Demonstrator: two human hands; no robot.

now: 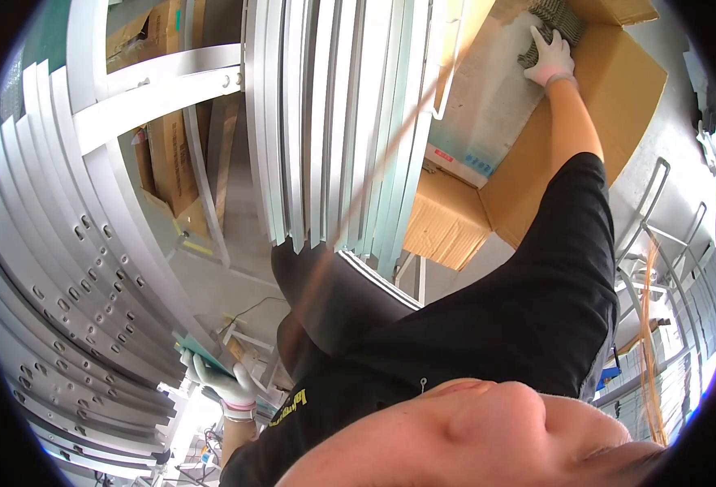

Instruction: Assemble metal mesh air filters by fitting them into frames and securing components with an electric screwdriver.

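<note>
At the lower left, my left hand [230,385], in a white glove with a pink cuff, is closed round a flat teal-green strip [205,355]. Part of that strip is hidden by the fingers. My right hand [551,60], also gloved, reaches to the upper right into an open cardboard box [618,89]. Its fingers are spread over a dark grey, mesh-textured piece [558,19] at the far end. Beneath it in the box lies a pale, flat sheet or stack [488,89].
Long pale metal strips [334,122] stand in a row at the upper middle. Many slotted metal profiles [74,300] line the left side beside a white frame [163,89]. Another cardboard box [167,162] sits behind the frame. Wire racks [658,203] stand at right.
</note>
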